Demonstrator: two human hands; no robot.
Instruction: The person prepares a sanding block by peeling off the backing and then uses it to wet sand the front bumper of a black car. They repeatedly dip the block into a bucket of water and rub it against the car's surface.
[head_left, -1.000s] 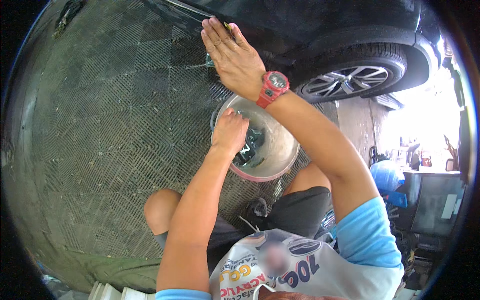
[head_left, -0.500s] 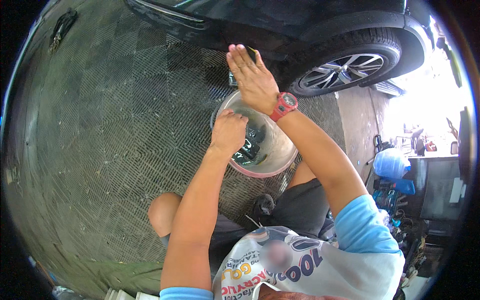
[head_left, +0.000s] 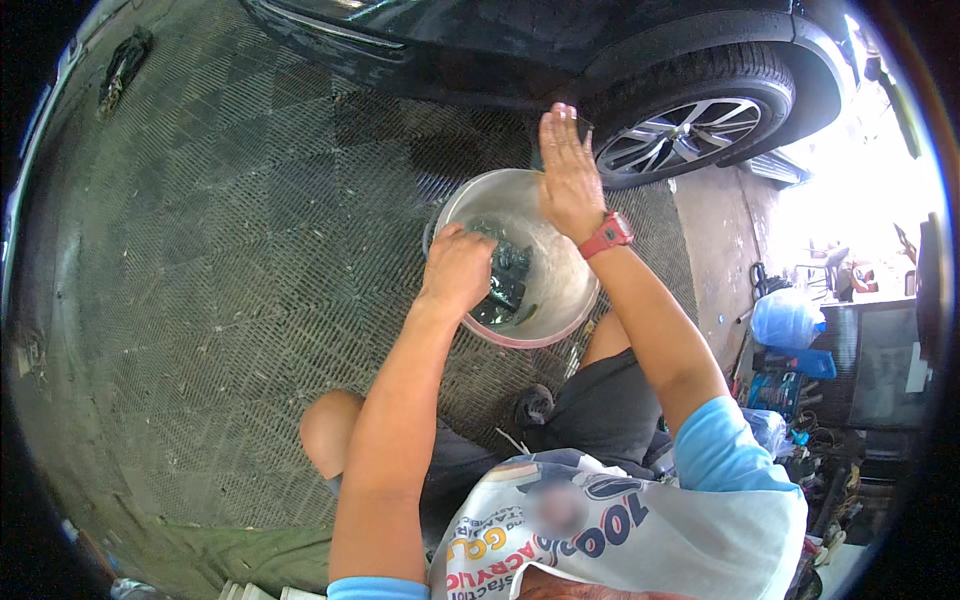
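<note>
A whitish bucket [head_left: 565,272] with a pinkish rim stands on the ribbed mat in front of me. Dark water [head_left: 495,312] with wet glints lies in its bottom. My left hand [head_left: 460,268] is closed at the bucket's left rim, fingers curled over the edge. Above the far right rim is my right hand [head_left: 572,180], its fingers stretched straight and side by side. Dark edges of a flat pad [head_left: 542,148] peek out beside the fingers; the palm hides most of it and its kind is unclear. A red watch [head_left: 608,234] sits on my right wrist.
A dark car [head_left: 480,50] stands close beyond the bucket, its wheel [head_left: 690,130] at the right. A dark bundle [head_left: 122,72] lies on the mat [head_left: 230,270] at far left. Blue-tinted plastic jugs [head_left: 785,318] and clutter stand at the right.
My right hand has moved right with the dark pad, from beyond the bucket's far rim to its far right side. My left hand stays at the left rim.
</note>
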